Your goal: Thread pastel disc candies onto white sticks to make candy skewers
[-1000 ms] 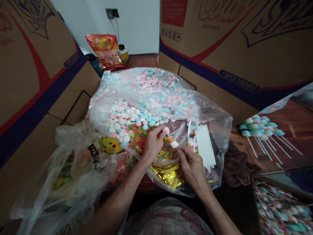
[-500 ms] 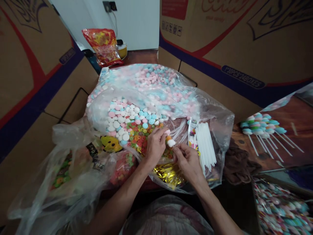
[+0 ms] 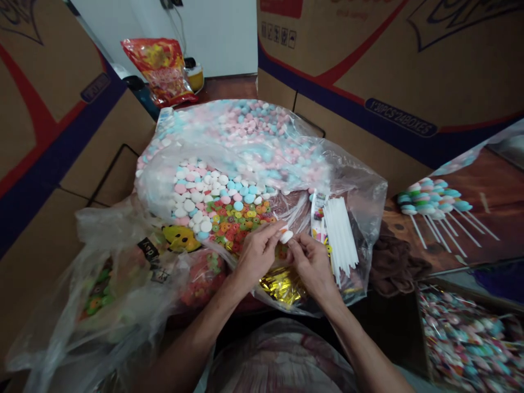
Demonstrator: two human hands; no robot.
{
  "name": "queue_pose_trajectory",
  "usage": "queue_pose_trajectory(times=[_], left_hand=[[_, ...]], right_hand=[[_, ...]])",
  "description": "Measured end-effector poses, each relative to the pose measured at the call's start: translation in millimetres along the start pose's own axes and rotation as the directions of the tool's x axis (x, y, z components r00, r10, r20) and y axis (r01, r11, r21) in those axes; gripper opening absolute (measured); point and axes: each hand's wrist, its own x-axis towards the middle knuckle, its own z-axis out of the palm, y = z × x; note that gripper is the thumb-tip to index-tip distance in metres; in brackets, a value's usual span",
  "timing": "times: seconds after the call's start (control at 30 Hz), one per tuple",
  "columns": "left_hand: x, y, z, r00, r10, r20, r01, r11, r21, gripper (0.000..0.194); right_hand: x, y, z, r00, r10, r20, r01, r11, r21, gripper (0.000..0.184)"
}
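Over the middle of the table, my left hand (image 3: 257, 248) pinches a small stack of candy (image 3: 286, 236), whose white piece and a bit of orange show past the fingers. My right hand (image 3: 313, 262) is closed at the stack's right side, thumb against fingers; what it grips is hidden. Behind my left hand lie colourful gummy rings (image 3: 233, 224) and white, pink and blue candies (image 3: 204, 188). White sticks (image 3: 341, 234) lie in a bundle right of my right hand. Gold twist ties (image 3: 284, 286) are below, between my wrists.
Finished candy sticks (image 3: 434, 199) lie at the right, beside a brown cloth (image 3: 395, 262). A box of wrapped candies (image 3: 470, 333) stands lower right. Large cartons (image 3: 347, 82) rise behind. A red candy bag (image 3: 161, 71) stands at the back, and a clear plastic bag (image 3: 106, 289) lies left.
Both hands have come closer together around the candy stack, and less of it shows between them. The whole view has shifted slightly, with things appearing further left and higher.
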Motion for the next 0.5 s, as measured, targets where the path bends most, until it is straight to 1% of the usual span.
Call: queue_pose_trajectory(times=[0.07, 0.1, 0.17, 0.2, 0.23, 0.3, 0.37, 0.43, 0.5], left_hand=[[8.1, 0.0, -2.7, 0.999, -0.003, 0.033, 0.003, 1.0, 0.017, 0.037], [13.7, -0.5, -4.2, 1.0, -0.006, 0.022, 0.005, 0.999, 0.051, 0.039], [25.1, -1.6, -6.5, 1.0, 0.002, -0.022, 0.002, 0.984, 0.176, 0.039], [29.9, -2.0, -7.0, 1.0, 0.012, -0.022, -0.006, 0.966, 0.26, 0.036], [33.5, -1.9, -7.0, 1.0, 0.02, 0.004, -0.02, 0.937, 0.35, 0.033], [36.8, -0.6, -5.2, 0.993, 0.02, 0.117, -0.078, 0.856, 0.511, 0.026], [36.0, 1.9, -1.7, 0.978, -0.002, 0.208, -0.13, 0.774, 0.62, 0.023], [34.0, 4.3, 2.1, 0.975, -0.027, 0.22, -0.132, 0.727, 0.674, 0.024], [33.2, 5.9, 4.7, 0.98, -0.049, 0.193, -0.101, 0.714, 0.693, 0.026]], right_hand=[[-0.5, 3.9, -9.6, 1.0, 0.0, -0.015, -0.001, 0.999, -0.032, 0.031], [-1.0, 5.9, -15.2, 1.0, 0.004, -0.031, -0.006, 0.999, -0.047, 0.031], [-2.5, 10.0, -26.0, 0.998, 0.02, -0.061, -0.024, 0.997, -0.068, 0.031], [-3.4, 12.3, -30.5, 0.997, 0.029, -0.072, -0.034, 0.997, -0.073, 0.031], [-4.4, 14.6, -34.1, 0.996, 0.038, -0.08, -0.044, 0.996, -0.075, 0.031], [-6.3, 19.5, -37.7, 0.995, 0.048, -0.088, -0.055, 0.996, -0.075, 0.033], [-7.8, 23.5, -37.5, 0.994, 0.054, -0.092, -0.061, 0.995, -0.075, 0.032], [-9.0, 25.7, -35.4, 0.995, 0.054, -0.09, -0.061, 0.995, -0.082, 0.031], [-9.8, 26.1, -33.4, 0.996, 0.044, -0.082, -0.052, 0.993, -0.105, 0.029]])
